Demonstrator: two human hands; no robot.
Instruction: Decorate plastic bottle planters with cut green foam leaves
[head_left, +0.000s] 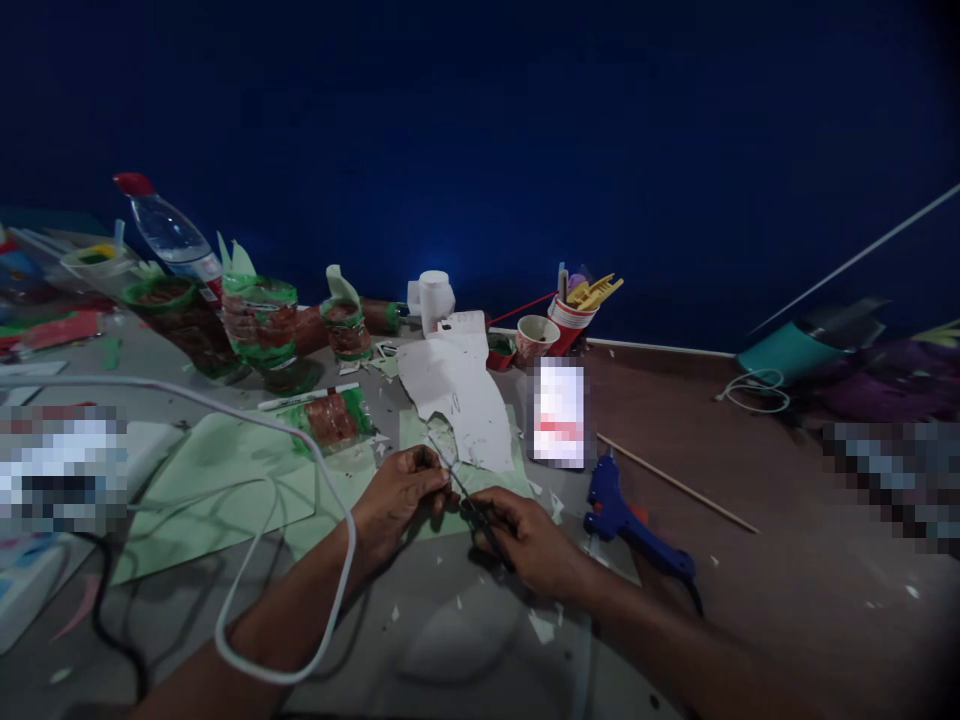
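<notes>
Where the white paper (457,400) lies: flat on the bench (750,600), partly over a green sheet (210,480), with its near edge at both hands.
Left hand (401,495): fingers pinched on the paper's near edge.
Right hand (529,545): fingers clenched round the scissors (461,490), blades at the paper.
Glue gun (622,515): blue, just beside the right hand.
White cable (349,530): looped over the left forearm.

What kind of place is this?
Likely a craft worktable: the right hand works scissors through white paper held by the left hand, beside a blue glue gun and cut plastic bottles.
</notes>
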